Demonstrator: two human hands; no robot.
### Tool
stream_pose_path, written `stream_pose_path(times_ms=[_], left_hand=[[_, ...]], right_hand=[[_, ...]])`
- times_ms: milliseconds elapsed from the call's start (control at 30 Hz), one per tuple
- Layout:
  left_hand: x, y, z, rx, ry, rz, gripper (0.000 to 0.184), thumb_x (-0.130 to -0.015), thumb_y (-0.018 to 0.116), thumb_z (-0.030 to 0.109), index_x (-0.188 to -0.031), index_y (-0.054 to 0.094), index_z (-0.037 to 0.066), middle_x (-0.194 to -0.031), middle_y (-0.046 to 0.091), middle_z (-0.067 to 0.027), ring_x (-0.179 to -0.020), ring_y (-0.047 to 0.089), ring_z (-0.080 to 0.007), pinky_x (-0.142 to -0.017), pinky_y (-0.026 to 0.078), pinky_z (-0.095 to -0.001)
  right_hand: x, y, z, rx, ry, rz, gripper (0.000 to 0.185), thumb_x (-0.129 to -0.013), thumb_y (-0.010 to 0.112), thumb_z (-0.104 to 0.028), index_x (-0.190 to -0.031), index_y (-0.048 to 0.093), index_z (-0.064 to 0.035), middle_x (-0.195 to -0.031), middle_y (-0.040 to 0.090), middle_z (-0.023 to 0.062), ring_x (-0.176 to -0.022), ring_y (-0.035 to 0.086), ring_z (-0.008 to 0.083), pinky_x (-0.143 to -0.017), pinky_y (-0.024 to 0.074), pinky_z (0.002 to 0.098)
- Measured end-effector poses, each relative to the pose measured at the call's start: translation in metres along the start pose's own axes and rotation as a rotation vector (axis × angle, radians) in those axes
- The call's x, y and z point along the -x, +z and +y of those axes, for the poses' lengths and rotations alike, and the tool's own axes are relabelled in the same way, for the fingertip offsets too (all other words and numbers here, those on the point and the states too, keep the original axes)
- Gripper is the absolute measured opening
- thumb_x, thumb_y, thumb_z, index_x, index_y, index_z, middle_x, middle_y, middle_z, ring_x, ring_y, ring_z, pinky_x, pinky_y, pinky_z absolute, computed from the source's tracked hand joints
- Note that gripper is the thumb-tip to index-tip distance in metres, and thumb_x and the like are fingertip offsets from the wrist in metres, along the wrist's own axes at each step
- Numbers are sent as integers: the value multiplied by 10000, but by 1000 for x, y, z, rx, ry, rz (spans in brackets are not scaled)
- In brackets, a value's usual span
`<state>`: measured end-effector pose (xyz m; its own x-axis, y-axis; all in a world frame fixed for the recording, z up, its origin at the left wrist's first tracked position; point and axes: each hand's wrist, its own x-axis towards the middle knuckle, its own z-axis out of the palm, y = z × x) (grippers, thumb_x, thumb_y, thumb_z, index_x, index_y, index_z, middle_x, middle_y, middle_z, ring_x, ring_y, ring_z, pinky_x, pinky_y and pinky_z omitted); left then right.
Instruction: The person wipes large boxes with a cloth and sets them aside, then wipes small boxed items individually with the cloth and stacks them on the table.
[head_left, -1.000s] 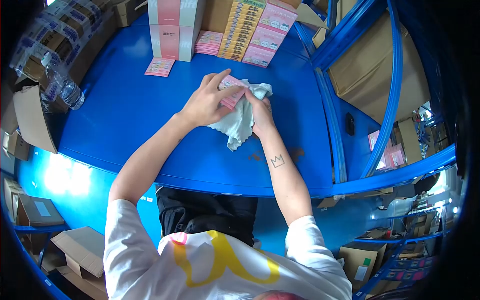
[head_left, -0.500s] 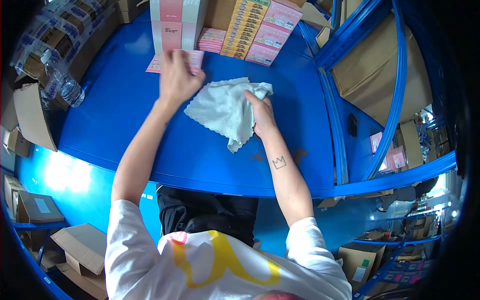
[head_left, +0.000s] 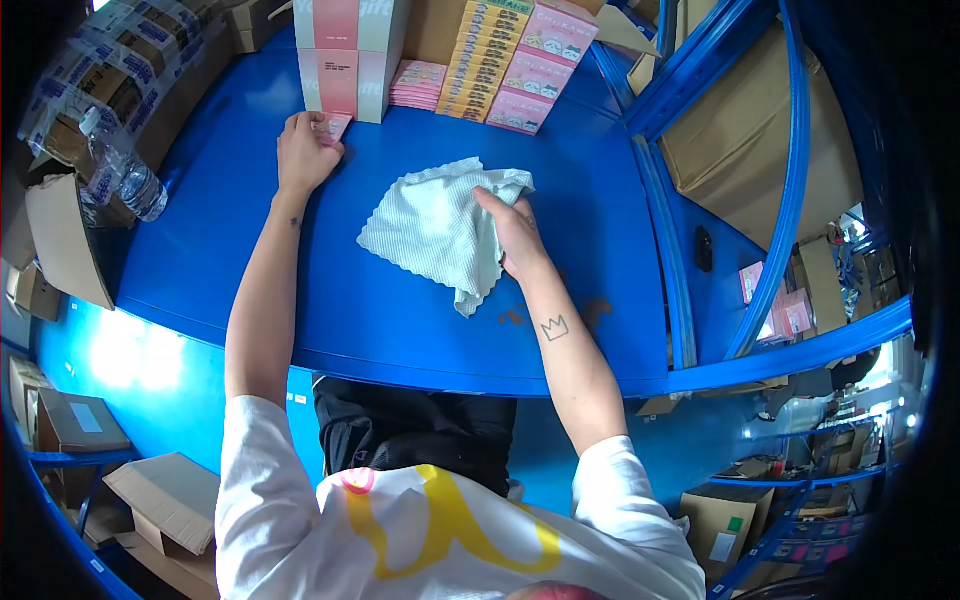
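From where I stand, the left arm stretches forward, left hand back-up, fingers bent; the right arm slants inward, right hand gripping, thumb on top

Bright across the middle, and there's a fierce white glare flaring on the blue floor, lower left! Soft sheen on the tabletop, faint shadow beside the right hand; fisheye bows the near edge, black swallows the corners, central detail looks crisp.
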<state>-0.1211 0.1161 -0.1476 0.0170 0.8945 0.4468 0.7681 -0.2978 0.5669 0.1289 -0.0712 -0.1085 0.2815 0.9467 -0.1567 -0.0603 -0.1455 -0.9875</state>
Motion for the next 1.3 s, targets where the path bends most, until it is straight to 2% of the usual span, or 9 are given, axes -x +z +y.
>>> stream_pose_path(times_ms=[133, 267, 633, 767, 933, 1133, 1267, 1300], left_hand=[[-3, -5, -2, 114, -80, -80, 502, -701, 744, 201, -1154, 608, 34, -1307, 517, -194, -1098, 562, -381, -923, 499, -418], [4, -3, 5, 35, -99, 20, 480, -716, 747, 198, -1156, 618, 57, -1303, 521, -190, -1121, 547, -377, -949, 483, -402], [2, -3, 4, -16, -89, -29, 526, -729, 755, 259, -1197, 601, 74, -1313, 508, -191, -1145, 527, -383, -947, 480, -413], [6, -7, 15, -20, -168, 38, 600, -742, 755, 325, -1247, 556, 69, -1312, 501, -197, -1144, 525, -384, -988, 441, -436], [7, -6, 17, -136, -176, 60, 656, -754, 751, 380, -1277, 517, 60, -1296, 503, -207, -1138, 530, -385, -1014, 410, -473], [4, -2, 22, -198, -170, 47, 646, -762, 748, 379, -1269, 510, 58, -1278, 508, -214, -1147, 527, -381, -1014, 409, -492], [1, 2, 17, -223, -134, 29, 607, -777, 734, 383, -1248, 521, 66, -1260, 516, -217, -1153, 523, -385, -1003, 412, -510], [2, 1, 18, -225, -135, 28, 607, -777, 734, 383, -1248, 521, 66, -1260, 516, -217, -1153, 523, -385, -1003, 412, -510]], right_hand=[[-4, -3, 4, -6, -10, -65, 342, -910, 626, -326, -1053, 670, -18, -1025, 674, 108, -894, 641, 221, -765, 473, 317], [-5, -5, 7, -6, -8, -106, 326, -911, 631, -329, -1043, 675, -34, -1027, 676, 100, -916, 638, 214, -770, 467, 320], [-3, -3, 5, -18, -8, -89, 308, -912, 634, -326, -1018, 686, -41, -981, 688, 78, -884, 643, 189, -765, 463, 318], [-3, 0, 6, -52, -52, -46, 276, -905, 640, -249, -970, 677, 17, -925, 698, 101, -743, 647, 153, -592, 462, 237], [0, 0, 3, -21, -57, -62, 288, -903, 641, -250, -979, 674, 25, -928, 699, 99, -742, 644, 150, -594, 463, 234], [1, 1, 2, -8, -69, -67, 298, -908, 632, -259, -999, 673, 22, -933, 699, 102, -745, 649, 161, -598, 470, 246], [-2, 0, 4, 12, -28, -56, 274, -916, 629, -280, -961, 701, -19, -924, 702, 74, -821, 650, 167, -736, 463, 270], [-2, 0, 5, 11, -27, -58, 274, -916, 629, -280, -961, 701, -19, -924, 702, 74, -821, 650, 167, -736, 463, 270]])
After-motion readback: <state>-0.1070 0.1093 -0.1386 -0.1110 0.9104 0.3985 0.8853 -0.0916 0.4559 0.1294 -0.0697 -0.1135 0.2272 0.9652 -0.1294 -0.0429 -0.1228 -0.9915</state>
